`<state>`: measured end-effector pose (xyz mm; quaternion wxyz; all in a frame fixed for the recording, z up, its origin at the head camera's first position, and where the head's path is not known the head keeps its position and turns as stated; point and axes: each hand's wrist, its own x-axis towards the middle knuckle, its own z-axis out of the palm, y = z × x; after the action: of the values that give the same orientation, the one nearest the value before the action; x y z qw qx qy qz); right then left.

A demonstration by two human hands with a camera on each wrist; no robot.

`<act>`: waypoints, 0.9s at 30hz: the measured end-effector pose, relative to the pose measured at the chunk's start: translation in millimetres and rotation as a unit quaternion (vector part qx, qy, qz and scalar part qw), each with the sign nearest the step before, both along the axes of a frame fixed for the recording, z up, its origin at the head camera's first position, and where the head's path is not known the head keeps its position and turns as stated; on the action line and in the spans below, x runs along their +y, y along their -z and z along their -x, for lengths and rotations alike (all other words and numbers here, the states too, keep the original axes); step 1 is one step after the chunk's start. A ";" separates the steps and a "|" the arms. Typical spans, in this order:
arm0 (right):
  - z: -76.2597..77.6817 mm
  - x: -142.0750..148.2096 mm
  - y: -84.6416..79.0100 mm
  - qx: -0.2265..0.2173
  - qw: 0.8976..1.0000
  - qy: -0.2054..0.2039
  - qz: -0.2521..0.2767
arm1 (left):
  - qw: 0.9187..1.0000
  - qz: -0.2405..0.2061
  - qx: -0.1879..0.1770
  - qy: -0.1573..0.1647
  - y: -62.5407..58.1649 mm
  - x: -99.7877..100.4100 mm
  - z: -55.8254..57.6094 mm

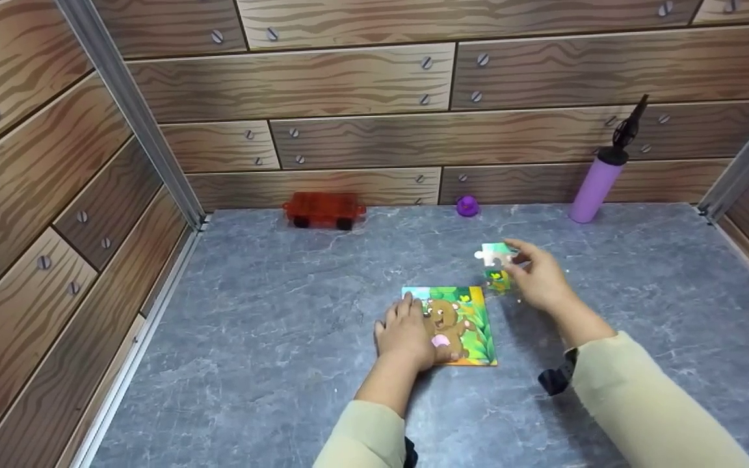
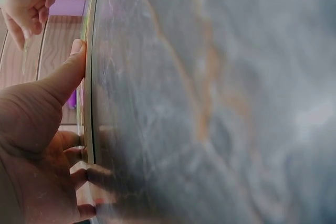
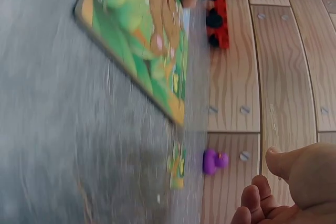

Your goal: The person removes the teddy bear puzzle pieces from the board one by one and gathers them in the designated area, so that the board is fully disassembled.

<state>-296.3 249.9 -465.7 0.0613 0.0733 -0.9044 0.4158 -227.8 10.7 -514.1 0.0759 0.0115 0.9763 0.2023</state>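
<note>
A square bear puzzle (image 1: 472, 325) lies flat on the grey marbled table, with bright green leaves around the bear. My left hand (image 1: 407, 335) rests over its left side, thumb on the picture near the board's edge in the left wrist view and the other fingers reaching toward the table. To the right, my right hand (image 1: 540, 276) pinches a pale blue and green puzzle piece (image 1: 493, 252) between thumb and fingers. Under it in the head view is a second puzzle piece (image 1: 497, 281), green and yellow; the right wrist view shows this piece (image 3: 177, 166) lying beside the puzzle's corner.
Along the back stand a red toy wagon (image 1: 324, 209) with black wheels, a small purple rubber duck (image 1: 467, 206) and a purple hand pump (image 1: 595, 185) with a black nozzle, leaning. Wood-print walls (image 1: 361, 84) enclose the table (image 1: 270, 312) at the back and sides.
</note>
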 end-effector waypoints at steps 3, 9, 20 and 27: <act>3.1 10.1 -1.3 -0.002 1.000 0.006 -0.009 | 1.000 0.000 -0.005 0.001 1.0 0.5 2.0; 8.9 30.8 -0.5 -0.011 1.000 0.010 -0.022 | 1.000 0.002 -0.007 0.001 4.8 1.2 4.2; 18.4 65.0 3.8 -0.047 0.997 0.019 -0.055 | 1.000 0.003 -0.002 0.002 1.0 0.8 1.9; 21.4 76.6 15.4 -0.068 0.995 0.007 -0.075 | 1.000 0.008 -0.015 0.001 1.2 1.5 2.5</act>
<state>-317.7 326.5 -481.1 -0.0026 0.0430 -0.9358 0.3500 -230.3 12.2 -515.3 0.0908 0.0088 0.9767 0.1944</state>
